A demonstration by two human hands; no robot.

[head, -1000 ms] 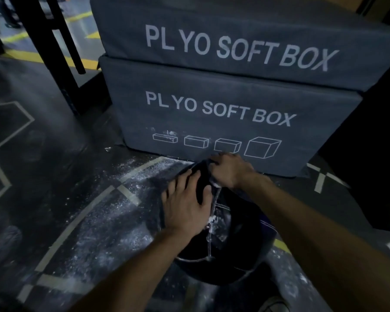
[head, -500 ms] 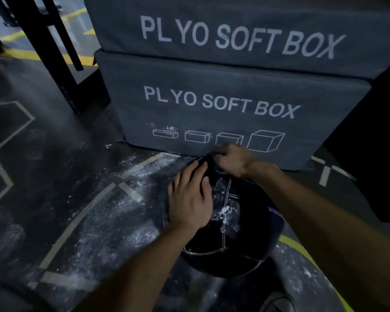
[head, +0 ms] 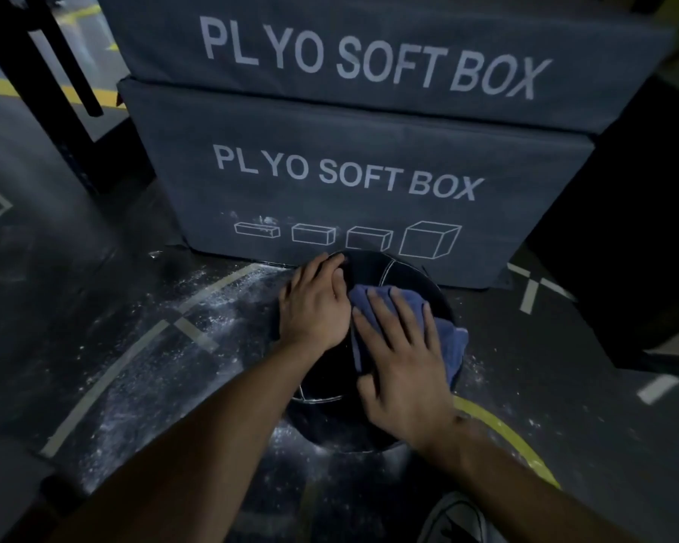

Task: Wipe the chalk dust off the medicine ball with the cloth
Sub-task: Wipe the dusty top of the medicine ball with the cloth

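White chalk dust (head: 165, 327) is scattered over the dark rubber floor (head: 55, 307) at the left. The left hand (head: 314, 307) is laid on the upper left of the black round medicine ball (head: 392, 272), fingers slightly bent, nothing gripped. The crumpled blue cloth (head: 443, 335) is pressed onto the ball's top by the flat right hand (head: 400, 358), fingers spread. The ball is set on the floor against the grey fabric plyo soft boxes (head: 369, 150).
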